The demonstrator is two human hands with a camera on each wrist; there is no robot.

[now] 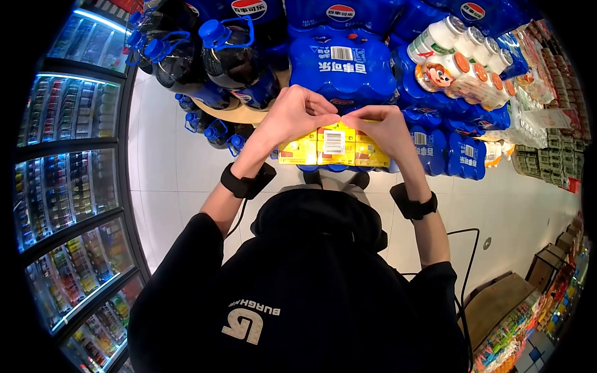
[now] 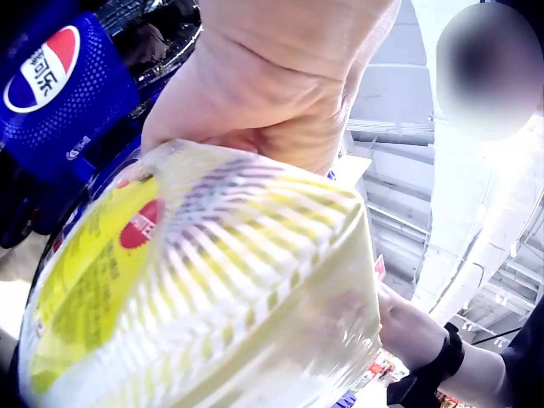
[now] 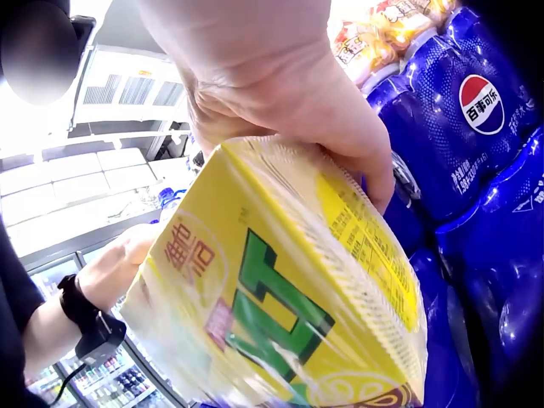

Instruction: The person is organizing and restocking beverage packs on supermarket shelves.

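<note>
A yellow pack of drink cartons [image 1: 305,151], wrapped in clear plastic film with a white barcode label on top, stands in front of the person. From the left, the left hand [image 1: 291,117] bends over its far edge, thumb and fingers pinching at the film. Opposite it, the right hand [image 1: 384,129] does the same, and the fingertips of both hands nearly meet at the middle. In the left wrist view the pack [image 2: 280,255] shows its striped, wrapped corner below the palm. Green "VLT" letters mark the pack [image 3: 272,297] in the right wrist view, where the fingers reach over its top edge.
Blue shrink-wrapped cola packs [image 1: 342,62] are stacked behind and under the yellow pack. Large cola bottles [image 1: 236,59] with blue handles stand at left, and white bottles [image 1: 444,68] lie on the stack at right. Lit drink fridges [image 1: 71,161] line the left side.
</note>
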